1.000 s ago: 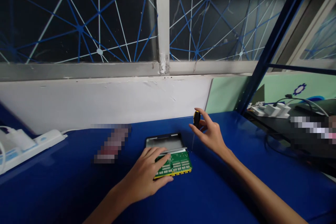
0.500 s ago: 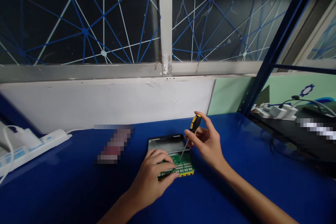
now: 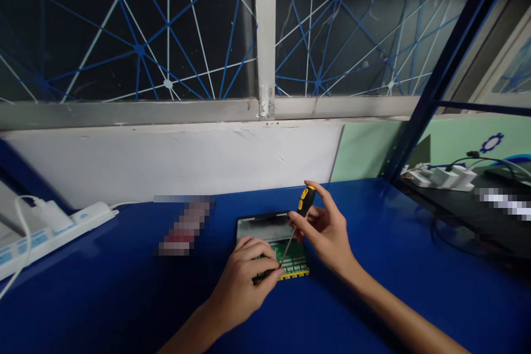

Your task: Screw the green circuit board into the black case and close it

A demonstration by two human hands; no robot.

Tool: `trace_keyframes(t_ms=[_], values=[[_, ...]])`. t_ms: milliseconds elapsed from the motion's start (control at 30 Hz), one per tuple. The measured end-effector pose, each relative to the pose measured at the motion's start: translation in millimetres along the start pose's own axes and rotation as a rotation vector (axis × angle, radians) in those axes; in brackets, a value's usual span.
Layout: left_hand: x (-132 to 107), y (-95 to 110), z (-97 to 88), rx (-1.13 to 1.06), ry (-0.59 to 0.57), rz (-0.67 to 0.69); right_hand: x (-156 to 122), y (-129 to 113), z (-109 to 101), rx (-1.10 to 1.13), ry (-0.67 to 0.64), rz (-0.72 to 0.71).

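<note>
My right hand (image 3: 327, 229) grips a screwdriver (image 3: 306, 202) by its black and yellow handle, index finger on the handle's end. The shaft slants down and left to a green circuit board (image 3: 296, 257) with yellow parts along its near edge. Over the board's left part lies my left hand (image 3: 249, 268), its thumb and index finger pinched together by the screwdriver's tip. Something dark shows between them, too small to name. A shallow black case (image 3: 261, 227) with a grey inside is behind the board, partly covered by the left hand.
A white power strip (image 3: 53, 238) with a plugged-in charger is on the left of the blue table (image 3: 136, 298). Nearer the middle is a pixelated object (image 3: 186, 227). White adapters (image 3: 450, 177) and cables sit on a black surface at right.
The screwdriver's tip has shifted slightly toward the near edge of the board. My left thumb and index finger have closed in beside it. The view has moved slightly.
</note>
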State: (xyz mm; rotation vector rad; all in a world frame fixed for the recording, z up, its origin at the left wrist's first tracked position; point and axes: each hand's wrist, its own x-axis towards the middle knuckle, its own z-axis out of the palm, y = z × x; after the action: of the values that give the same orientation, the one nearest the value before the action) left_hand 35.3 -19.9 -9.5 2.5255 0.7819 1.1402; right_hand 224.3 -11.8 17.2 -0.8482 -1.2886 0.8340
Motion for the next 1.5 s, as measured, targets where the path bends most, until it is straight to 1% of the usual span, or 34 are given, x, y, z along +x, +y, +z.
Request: trace_keyframes(t_ms=[133, 433, 700, 867, 967, 1067, 1167, 1333, 1433, 1500], values=[[0, -1, 0.1, 0.003, 0.012, 0.003, -2, -2, 1, 0.014, 0.002, -0.006], [3, 1, -2.8, 0.005, 0.035, 0.01, -1, -6, 1, 0.033, 0.05, -0.033], [4, 2, -3.8, 0.01, 0.025, 0.001, -3, -4, 2, -0.028, 0.038, -0.028], [3, 0, -3.1, 0.011, 0.057, -0.011, -5, -5, 4, -0.03, 0.068, -0.044], [5, -1, -5.5, 0.019, 0.079, -0.023, -7, -6, 6, -0.007, 0.084, -0.059], [10, -3, -12.5, 0.021, 0.074, -0.039, -5, -6, 10, -0.028, 0.082, -0.068], [15, -7, -24.2, 0.019, 0.071, -0.065, 5, -7, 16, -0.104, 0.025, -0.089], [19, -19, -43.6, 0.047, 0.126, -0.112, 28, -12, 34, -0.254, -0.122, -0.168], [19, -25, -47.4, 0.028, 0.113, -0.15, 33, -9, 44, -0.322, -0.222, -0.227], [18, -28, -46.0, 0.01, 0.09, -0.154, 31, -4, 47, -0.354, -0.251, -0.258]])
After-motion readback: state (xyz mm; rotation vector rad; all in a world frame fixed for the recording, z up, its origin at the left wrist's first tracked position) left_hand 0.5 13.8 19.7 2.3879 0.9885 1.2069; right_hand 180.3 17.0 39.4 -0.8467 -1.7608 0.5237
